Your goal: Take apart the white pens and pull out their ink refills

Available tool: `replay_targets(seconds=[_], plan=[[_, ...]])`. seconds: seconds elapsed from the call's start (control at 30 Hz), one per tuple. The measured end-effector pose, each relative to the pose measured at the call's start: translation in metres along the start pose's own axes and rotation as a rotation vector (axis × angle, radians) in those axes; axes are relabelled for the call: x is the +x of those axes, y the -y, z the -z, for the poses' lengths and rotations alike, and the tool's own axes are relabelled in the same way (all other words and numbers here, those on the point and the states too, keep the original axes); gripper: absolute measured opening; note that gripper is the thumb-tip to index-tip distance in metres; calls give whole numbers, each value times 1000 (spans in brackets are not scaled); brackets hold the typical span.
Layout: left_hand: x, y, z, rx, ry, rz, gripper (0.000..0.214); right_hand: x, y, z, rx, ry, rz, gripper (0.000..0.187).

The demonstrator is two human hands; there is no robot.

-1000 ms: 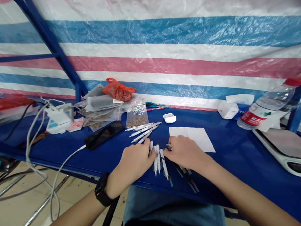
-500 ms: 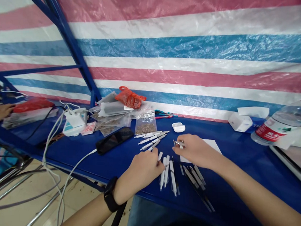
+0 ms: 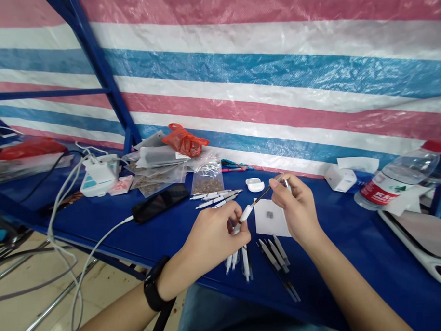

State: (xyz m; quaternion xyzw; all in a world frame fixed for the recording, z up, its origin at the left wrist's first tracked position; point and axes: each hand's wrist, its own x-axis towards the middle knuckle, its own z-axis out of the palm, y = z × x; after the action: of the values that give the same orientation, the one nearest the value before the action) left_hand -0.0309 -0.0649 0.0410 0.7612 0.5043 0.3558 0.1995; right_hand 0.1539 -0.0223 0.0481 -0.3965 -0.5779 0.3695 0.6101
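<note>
My left hand [image 3: 214,235] is closed on a white pen barrel [image 3: 245,214], raised a little above the blue table [image 3: 353,247]. My right hand [image 3: 297,207] pinches a thin dark refill [image 3: 266,191] whose tip points into the barrel's end. Below the hands lie a few white barrels [image 3: 237,262] and several dark refills [image 3: 276,257]. A white paper sheet [image 3: 268,219] with small dark bits on it lies just under the right hand. More white pens [image 3: 216,198] lie further back.
A black phone [image 3: 160,202] with a white cable, a white charger [image 3: 98,177], clear bags of small parts [image 3: 206,178], a red bag [image 3: 183,140], an earbud case [image 3: 255,184], a water bottle [image 3: 401,176] and a white device [image 3: 418,240] are on the table.
Both hands rose off the table. The left picked up a white barrel, and the right brought a dark refill to the barrel's end.
</note>
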Motion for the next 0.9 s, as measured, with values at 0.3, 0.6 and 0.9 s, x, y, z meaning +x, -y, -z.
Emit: replay_targets(seconds=[0.3, 0.6, 0.9], plan=[[7, 14, -3, -57, -11, -145, 6, -12, 1, -6, -214, 183, 12, 42], [62, 14, -34, -188, 37, -216, 21, 10, -2, 19, -180, -214, 17, 43], [76, 44, -46, 126, 21, -494, 48, 16, -26, 67, -425, -140, -51, 57]])
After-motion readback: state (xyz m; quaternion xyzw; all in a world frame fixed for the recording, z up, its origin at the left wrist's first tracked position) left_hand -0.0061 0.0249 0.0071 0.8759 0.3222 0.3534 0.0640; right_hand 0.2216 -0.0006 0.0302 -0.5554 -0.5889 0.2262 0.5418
